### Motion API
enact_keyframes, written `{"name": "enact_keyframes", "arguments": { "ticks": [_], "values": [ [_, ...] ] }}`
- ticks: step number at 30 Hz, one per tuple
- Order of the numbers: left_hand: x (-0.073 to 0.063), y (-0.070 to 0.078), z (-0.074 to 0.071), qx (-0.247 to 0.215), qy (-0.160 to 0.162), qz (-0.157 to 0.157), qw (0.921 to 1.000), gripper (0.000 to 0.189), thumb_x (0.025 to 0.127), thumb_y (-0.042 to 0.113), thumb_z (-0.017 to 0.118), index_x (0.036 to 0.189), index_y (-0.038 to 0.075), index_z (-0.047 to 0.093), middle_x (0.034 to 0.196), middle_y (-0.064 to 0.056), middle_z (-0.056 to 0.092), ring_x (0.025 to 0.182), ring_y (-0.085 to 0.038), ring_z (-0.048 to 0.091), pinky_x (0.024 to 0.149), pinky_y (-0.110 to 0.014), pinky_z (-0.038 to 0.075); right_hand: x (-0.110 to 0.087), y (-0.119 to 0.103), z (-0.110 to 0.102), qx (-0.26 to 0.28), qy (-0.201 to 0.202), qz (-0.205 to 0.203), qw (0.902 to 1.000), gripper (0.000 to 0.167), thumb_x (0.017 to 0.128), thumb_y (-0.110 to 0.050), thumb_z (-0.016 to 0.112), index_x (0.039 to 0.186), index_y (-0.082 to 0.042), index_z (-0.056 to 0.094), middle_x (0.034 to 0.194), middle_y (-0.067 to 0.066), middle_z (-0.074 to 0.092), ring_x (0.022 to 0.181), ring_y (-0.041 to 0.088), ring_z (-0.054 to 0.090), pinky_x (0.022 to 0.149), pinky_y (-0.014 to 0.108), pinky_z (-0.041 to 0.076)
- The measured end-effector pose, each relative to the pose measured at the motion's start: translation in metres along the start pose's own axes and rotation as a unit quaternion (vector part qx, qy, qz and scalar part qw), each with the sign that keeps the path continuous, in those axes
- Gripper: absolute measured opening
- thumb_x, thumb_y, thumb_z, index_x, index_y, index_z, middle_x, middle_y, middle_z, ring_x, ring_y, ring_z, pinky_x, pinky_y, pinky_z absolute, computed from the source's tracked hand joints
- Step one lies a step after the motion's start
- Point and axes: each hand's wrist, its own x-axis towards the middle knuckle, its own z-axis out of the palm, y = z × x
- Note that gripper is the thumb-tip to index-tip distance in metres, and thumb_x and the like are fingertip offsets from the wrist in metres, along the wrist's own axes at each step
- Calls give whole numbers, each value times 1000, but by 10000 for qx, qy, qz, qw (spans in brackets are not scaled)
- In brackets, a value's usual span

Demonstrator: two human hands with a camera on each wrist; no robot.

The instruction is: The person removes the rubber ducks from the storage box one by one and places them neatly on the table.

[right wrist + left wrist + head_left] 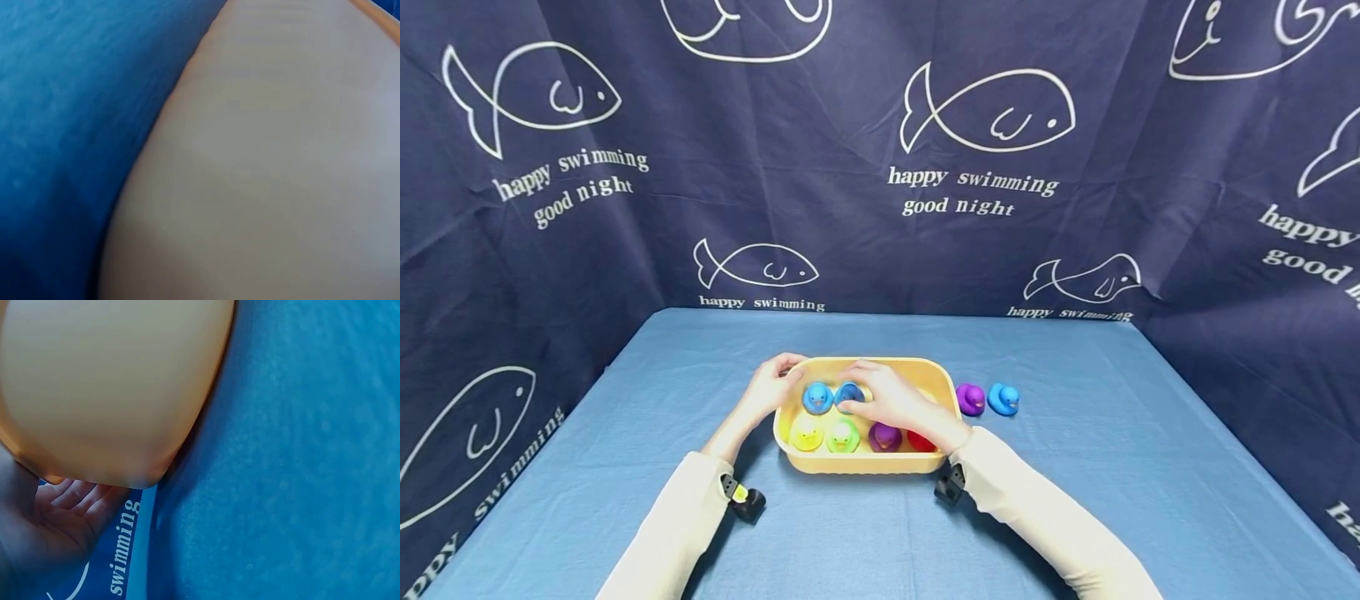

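A pale yellow plastic basin point(867, 463) stands on the table with several rubber ducks in it. My left hand point(769, 386) holds the basin's far left corner; in the left wrist view the hand point(59, 522) has its fingers behind the basin wall point(112, 381). My right hand point(887, 396) reaches over the basin and pinches a blue duck point(850, 393), partly hidden by the fingers. Just left of it is another blue duck point(817, 397). Along the near side sit a yellow duck point(807, 435), a green duck point(843, 436), a purple duck point(885, 437) and a red duck point(921, 442). The right wrist view shows only basin wall point(262, 156) and cloth.
Right of the basin, a second purple duck point(971, 400) and a third blue duck point(1003, 399) stand on the blue tablecloth point(1075, 467). A dark blue curtain point(865, 275) with white fish drawings hangs behind the table and along its sides.
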Motion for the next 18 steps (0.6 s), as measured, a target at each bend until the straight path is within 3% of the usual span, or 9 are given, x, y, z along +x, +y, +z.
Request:
{"name": "enact_keyframes", "arguments": {
  "ticks": [6, 18],
  "values": [
    [0, 2, 0, 27, -46, -84, 10000, 27, 95, 16, 52, 116, 3, 62, 114, -17, 65, 107, -30, 59, 93, -45, 45, -1, 0, 2, 194, 65, -128, 9997, 41, 83, -23, 71, 118, -2, 62, 117, 12, 62, 110, 23, 56, 98, 39, 43],
    [1, -1, 0, -6, -119, -133, 9998, 27, 96, 17, 52, 118, 5, 61, 114, -16, 65, 106, -29, 60, 92, -43, 46, -2, 4, 7, 190, -236, 356, 9989, 49, 83, -23, 71, 126, -4, 58, 123, 11, 57, 114, 26, 53, 101, 40, 41]
  ]
}}
